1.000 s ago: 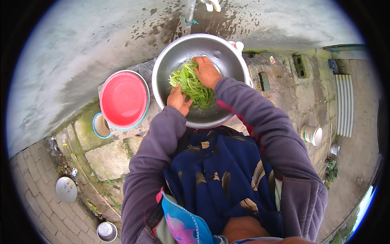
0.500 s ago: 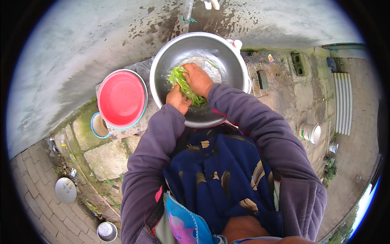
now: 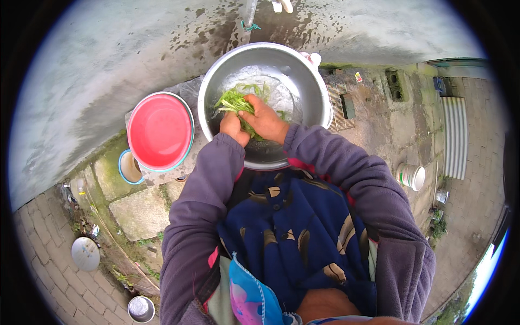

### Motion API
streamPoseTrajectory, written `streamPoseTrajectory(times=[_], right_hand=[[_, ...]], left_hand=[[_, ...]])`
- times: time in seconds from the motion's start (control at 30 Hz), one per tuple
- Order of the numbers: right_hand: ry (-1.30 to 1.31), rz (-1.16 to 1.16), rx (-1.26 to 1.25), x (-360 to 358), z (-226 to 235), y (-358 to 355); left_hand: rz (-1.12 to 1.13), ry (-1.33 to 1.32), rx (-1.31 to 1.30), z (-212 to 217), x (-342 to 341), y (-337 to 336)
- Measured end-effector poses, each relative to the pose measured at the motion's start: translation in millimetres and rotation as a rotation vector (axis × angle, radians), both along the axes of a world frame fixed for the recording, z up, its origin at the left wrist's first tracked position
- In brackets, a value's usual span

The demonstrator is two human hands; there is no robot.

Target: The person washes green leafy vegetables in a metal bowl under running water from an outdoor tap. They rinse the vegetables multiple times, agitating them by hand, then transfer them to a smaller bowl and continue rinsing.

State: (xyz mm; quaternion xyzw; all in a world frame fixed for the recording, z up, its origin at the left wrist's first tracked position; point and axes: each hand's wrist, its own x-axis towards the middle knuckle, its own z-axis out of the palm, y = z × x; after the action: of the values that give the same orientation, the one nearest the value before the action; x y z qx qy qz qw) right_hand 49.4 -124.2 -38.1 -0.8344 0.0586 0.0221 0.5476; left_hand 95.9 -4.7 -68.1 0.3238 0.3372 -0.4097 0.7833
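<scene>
A wide metal basin (image 3: 311, 103) with water in it stands in front of me. Over the water I hold a bunch of leafy greens (image 3: 234, 101) with pale green stems. My left hand (image 3: 234, 129) is closed round the lower left of the bunch. From the right, my right hand (image 3: 264, 118) grips it too, the thumb pointing toward the left hand. Both hands nearly meet, and part of the greens is hidden beneath them. Some loose leaves (image 3: 258, 89) float in the water just beyond the bunch.
Left of the basin sits a red plastic basin (image 3: 161, 132) stacked in another, above a blue-rimmed bucket (image 3: 130, 167). A pipe (image 3: 250, 15) runs down the wall behind. A white bucket (image 3: 413, 177) lies at the right; a metal pot (image 3: 141, 309) is at the lower left.
The greens are now gathered into a tighter bunch, stem side up and leftward. My right hand has moved slightly down, closer to the left. Loose leaves show in the water behind.
</scene>
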Motion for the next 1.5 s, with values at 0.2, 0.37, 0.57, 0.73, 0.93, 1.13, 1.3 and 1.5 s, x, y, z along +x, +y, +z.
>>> streamPoseTrajectory(times=[0.2,0.37,0.57,0.73,0.93,1.13,1.3,1.5], right_hand=[[0.011,-0.125,-0.497,34.5,-2.1,-84.4],[0.086,-0.170,-0.592,30.5,-14.8,-91.6],[0.201,0.069,-0.648,19.3,-1.6,-69.7],[-0.071,-0.069,-0.937,25.5,19.0,-88.6],[-0.119,0.126,-0.785,35.7,5.0,-58.6],[0.075,0.035,-0.665,37.0,-2.4,-71.4],[0.178,-0.223,-0.680,36.7,-2.0,-76.0],[0.189,0.126,-0.212,17.6,-10.0,-23.4]], left_hand=[[0.017,-0.066,0.249,19.0,-8.3,11.9],[-0.006,-0.037,0.258,18.2,-4.5,9.4],[-0.092,-0.123,0.204,14.2,-6.9,6.6],[0.020,-0.255,0.162,22.9,-12.8,14.2],[-0.060,-0.385,0.309,44.8,-20.9,16.2],[-0.042,-0.405,0.233,49.7,-21.5,28.2],[-0.057,-0.132,0.322,15.6,-10.5,19.5],[-0.073,-0.036,-0.022,-11.1,7.1,-1.8]])
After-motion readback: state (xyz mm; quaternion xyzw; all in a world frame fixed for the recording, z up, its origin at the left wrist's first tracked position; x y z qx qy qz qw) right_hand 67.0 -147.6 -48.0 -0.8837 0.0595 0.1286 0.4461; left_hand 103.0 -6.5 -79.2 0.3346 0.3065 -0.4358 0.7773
